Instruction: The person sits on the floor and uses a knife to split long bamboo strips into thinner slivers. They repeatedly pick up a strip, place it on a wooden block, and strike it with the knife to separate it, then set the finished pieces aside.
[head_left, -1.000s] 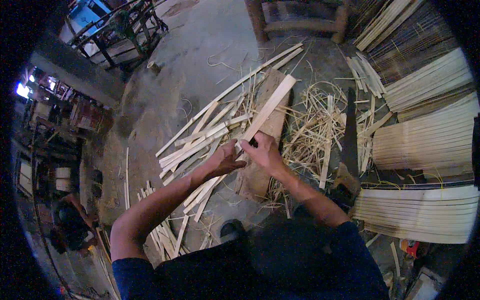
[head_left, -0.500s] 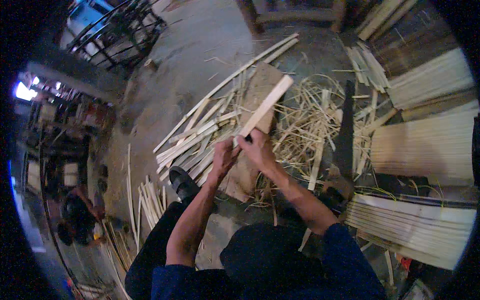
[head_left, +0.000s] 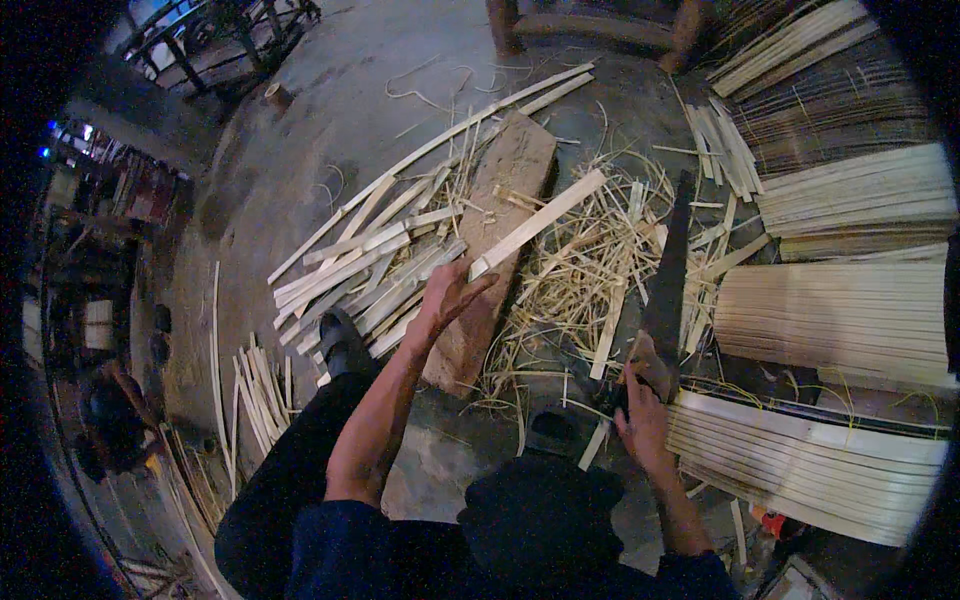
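Note:
My left hand grips the near end of a pale bamboo slat, with the thumb stretched out to the right. The slat slants away to the right across a thick brown wooden board on the floor. Down at the right, my right hand is by the wooden handle of a saw, whose dark blade points away from me. The right fingers are curled around something dark beside that handle; I cannot make out what it is. Curly shavings lie heaped between the board and the saw.
Split bamboo strips are piled left of the board, by my shoe. Stacks of flat slats line the right side. A wooden frame stands at the far edge. Another person is at the left.
My right hand has let go of the slat and moved down and right to the saw's handle. My left hand still holds the slat. The view has shifted slightly.

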